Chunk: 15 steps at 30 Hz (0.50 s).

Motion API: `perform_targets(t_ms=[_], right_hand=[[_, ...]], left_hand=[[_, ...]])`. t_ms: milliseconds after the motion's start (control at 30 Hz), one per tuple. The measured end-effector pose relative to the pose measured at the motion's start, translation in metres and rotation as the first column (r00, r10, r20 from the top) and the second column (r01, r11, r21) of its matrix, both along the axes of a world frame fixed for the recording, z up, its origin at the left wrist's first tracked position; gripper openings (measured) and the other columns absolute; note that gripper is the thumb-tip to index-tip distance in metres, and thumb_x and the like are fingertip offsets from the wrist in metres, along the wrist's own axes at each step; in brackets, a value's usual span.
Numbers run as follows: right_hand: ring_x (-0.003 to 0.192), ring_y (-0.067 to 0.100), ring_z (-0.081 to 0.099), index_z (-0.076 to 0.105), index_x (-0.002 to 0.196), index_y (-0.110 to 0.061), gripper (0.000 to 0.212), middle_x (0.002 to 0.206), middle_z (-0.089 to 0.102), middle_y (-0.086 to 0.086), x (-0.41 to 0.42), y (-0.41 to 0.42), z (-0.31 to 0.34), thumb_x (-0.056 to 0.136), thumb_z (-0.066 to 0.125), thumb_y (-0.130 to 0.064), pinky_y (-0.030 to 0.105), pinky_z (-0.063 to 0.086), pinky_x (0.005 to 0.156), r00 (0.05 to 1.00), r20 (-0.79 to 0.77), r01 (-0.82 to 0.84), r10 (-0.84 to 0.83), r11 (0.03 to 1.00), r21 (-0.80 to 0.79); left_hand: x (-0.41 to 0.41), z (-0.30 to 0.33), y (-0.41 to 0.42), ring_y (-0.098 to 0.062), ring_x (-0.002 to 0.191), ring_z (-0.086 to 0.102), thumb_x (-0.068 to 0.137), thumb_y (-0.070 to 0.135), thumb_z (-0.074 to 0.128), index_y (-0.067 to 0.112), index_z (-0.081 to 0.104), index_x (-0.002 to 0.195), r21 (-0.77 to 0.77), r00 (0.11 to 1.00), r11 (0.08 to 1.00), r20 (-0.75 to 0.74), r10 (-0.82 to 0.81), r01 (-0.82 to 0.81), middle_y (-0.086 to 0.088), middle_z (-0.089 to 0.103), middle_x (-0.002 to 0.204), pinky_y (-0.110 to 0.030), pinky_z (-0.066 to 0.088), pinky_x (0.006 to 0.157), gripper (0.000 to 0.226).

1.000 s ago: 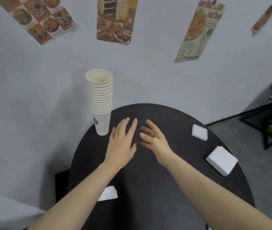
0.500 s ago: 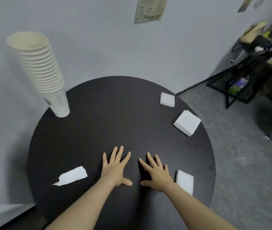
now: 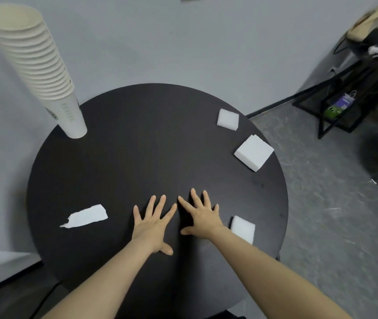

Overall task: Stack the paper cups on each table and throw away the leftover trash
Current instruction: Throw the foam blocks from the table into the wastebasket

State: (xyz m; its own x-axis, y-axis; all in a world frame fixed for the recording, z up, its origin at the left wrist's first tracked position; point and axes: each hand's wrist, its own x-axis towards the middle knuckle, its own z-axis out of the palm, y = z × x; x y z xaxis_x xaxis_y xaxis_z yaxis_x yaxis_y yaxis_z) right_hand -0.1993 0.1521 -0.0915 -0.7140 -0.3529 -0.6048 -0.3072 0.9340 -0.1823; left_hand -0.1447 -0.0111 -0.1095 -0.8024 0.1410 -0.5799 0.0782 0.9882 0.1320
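We see a round black table [image 3: 137, 146] with a tall stack of paper cups [image 3: 38, 65] standing at its far left edge. Both hands lie flat near the near middle of the table, holding nothing: the left hand [image 3: 152, 226] and the right hand [image 3: 200, 217] have fingers straight and spread wide. A torn paper scrap [image 3: 85, 216] lies left of the left hand. One white foam block [image 3: 243, 227] sits just beside the right wrist; two more [image 3: 253, 153] [image 3: 228, 119] lie along the right edge.
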Motion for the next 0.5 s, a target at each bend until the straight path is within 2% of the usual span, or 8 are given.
perform_targets(t_ms=[67, 133, 233, 300, 367, 433, 500], right_hand=[[0.146, 0.026, -0.017, 0.000, 0.149, -0.046, 0.096, 0.159, -0.017, -0.007, -0.004, 0.015, 0.009, 0.081, 0.068, -0.048, 0.059, 0.008, 0.117, 0.999, 0.028, 0.021, -0.018, 0.993, -0.116], [0.147, 0.021, -0.012, 0.002, 0.148, -0.048, 0.096, 0.160, -0.014, -0.009, -0.001, 0.041, 0.017, 0.080, 0.069, -0.050, 0.052, 0.011, 0.118, 0.999, -0.023, 0.040, -0.045, 0.980, -0.197], [0.146, 0.018, -0.016, -0.011, 0.144, -0.052, 0.101, 0.158, -0.019, -0.009, 0.018, 0.091, 0.021, 0.077, 0.064, -0.061, 0.050, 0.002, 0.118, 0.985, -0.169, -0.044, 0.022, 0.990, -0.133], [0.145, 0.019, -0.022, -0.021, 0.139, -0.053, 0.105, 0.155, -0.026, -0.010, 0.034, 0.123, 0.019, 0.074, 0.060, -0.068, 0.050, -0.002, 0.117, 0.972, -0.215, -0.108, 0.094, 0.993, -0.055], [0.143, 0.019, -0.026, -0.023, 0.138, -0.053, 0.106, 0.151, -0.032, -0.011, 0.045, 0.149, 0.018, 0.073, 0.059, -0.070, 0.048, -0.001, 0.118, 0.963, -0.227, -0.149, 0.142, 0.989, -0.011], [0.144, 0.018, -0.024, -0.021, 0.139, -0.053, 0.103, 0.153, -0.031, -0.009, 0.050, 0.164, 0.015, 0.077, 0.061, -0.062, 0.041, 0.009, 0.119, 0.961, -0.220, -0.175, 0.167, 0.984, -0.016], [0.147, 0.017, -0.012, -0.018, 0.140, -0.053, 0.095, 0.157, -0.023, -0.007, 0.050, 0.169, 0.012, 0.085, 0.059, -0.048, 0.031, 0.028, 0.113, 0.960, -0.219, -0.193, 0.176, 0.980, -0.057]], left_hand=[[0.000, 0.003, 0.001, -0.028, 0.139, -0.035, 0.069, 0.060, 0.073, 0.038, -0.022, 0.147, -0.007, 1.000, 1.000, 0.006, 0.018, -0.018, -0.001, -0.036, 0.153, -0.065, -0.006, 0.111, 0.125], [0.000, 0.006, 0.003, -0.027, 0.139, -0.035, 0.068, 0.057, 0.075, 0.039, -0.022, 0.147, -0.007, 0.999, 0.999, 0.019, 0.038, -0.038, 0.000, -0.036, 0.153, -0.065, -0.006, 0.111, 0.126], [0.000, 0.007, 0.006, -0.026, 0.139, -0.035, 0.067, 0.055, 0.077, 0.040, -0.021, 0.147, -0.016, 0.998, 0.998, 0.017, 0.065, -0.064, 0.001, -0.035, 0.153, -0.065, -0.004, 0.111, 0.127], [-0.001, 0.008, 0.008, -0.025, 0.140, -0.034, 0.066, 0.054, 0.078, 0.041, -0.020, 0.147, -0.037, 0.997, 0.997, 0.021, 0.075, -0.075, 0.002, -0.035, 0.154, -0.065, -0.002, 0.112, 0.128], [-0.001, 0.009, 0.010, -0.024, 0.140, -0.033, 0.066, 0.053, 0.079, 0.042, -0.020, 0.147, -0.052, 0.995, 0.995, 0.028, 0.092, -0.090, 0.003, -0.034, 0.154, -0.065, 0.000, 0.112, 0.128], [-0.002, 0.009, 0.012, -0.024, 0.141, -0.033, 0.066, 0.051, 0.080, 0.042, -0.020, 0.147, -0.064, 0.994, 0.993, 0.032, 0.105, -0.103, 0.003, -0.034, 0.154, -0.065, 0.001, 0.112, 0.129], [-0.002, 0.011, 0.013, -0.024, 0.141, -0.031, 0.066, 0.051, 0.080, 0.042, -0.019, 0.147, -0.072, 0.994, 0.992, 0.025, 0.108, -0.106, 0.003, -0.032, 0.155, -0.064, 0.002, 0.113, 0.129]])
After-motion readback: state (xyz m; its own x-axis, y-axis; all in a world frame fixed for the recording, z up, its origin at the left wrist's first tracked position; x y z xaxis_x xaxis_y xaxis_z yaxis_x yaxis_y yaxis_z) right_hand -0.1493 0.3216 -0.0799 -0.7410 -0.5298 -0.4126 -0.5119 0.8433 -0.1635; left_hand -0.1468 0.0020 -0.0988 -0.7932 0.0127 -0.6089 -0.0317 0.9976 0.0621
